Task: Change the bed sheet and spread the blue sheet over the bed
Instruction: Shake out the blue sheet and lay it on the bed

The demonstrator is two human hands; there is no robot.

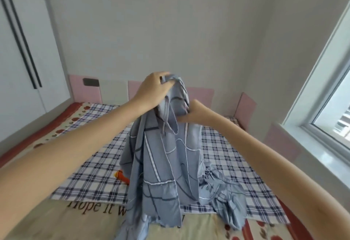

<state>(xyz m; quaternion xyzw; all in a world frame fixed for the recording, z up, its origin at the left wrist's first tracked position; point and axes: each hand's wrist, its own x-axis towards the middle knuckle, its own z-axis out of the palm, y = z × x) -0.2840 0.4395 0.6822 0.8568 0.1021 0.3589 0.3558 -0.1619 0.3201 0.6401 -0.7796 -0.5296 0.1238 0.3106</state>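
Blue sheet is gripped by the left hand, pinched just beneath by the right hand, hanging bunched below both onto the bed; corners should be found, then parted.

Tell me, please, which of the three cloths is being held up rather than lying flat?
The blue sheet, gripped by the left hand and right hand; the checked sheet and cream lettered cover lie flat.
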